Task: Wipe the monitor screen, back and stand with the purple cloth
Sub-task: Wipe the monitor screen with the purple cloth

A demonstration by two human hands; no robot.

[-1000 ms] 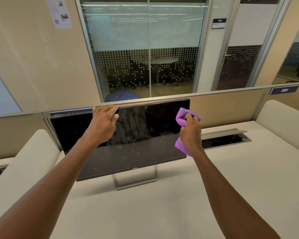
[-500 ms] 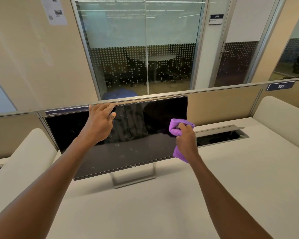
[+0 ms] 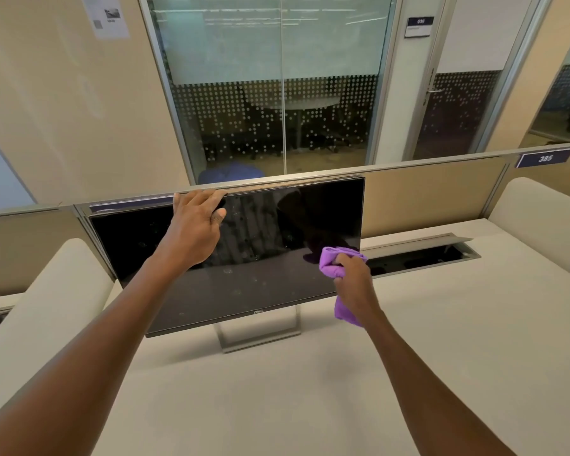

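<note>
A black flat monitor [image 3: 264, 245] stands on a silver frame stand [image 3: 260, 337] in the middle of the white desk [image 3: 310, 390], its dark screen dotted with smudges. My left hand [image 3: 195, 228] grips the monitor's top edge left of centre, fingers hooked over the rim and thumb on the screen. My right hand [image 3: 352, 278] holds the bunched purple cloth [image 3: 334, 263] against the screen's lower right part, with a tail of cloth hanging below the wrist. The monitor's back is hidden.
An open cable tray with a raised lid [image 3: 422, 255] is sunk into the desk right of the monitor. A low partition [image 3: 425, 199] runs behind it. Cream padded dividers [image 3: 46, 291] [image 3: 540, 218] flank the desk. Glass office walls lie beyond.
My right hand has slid the cloth down the right side of the screen, from near the top corner to the lower right. My left hand keeps its grip on the top edge.
</note>
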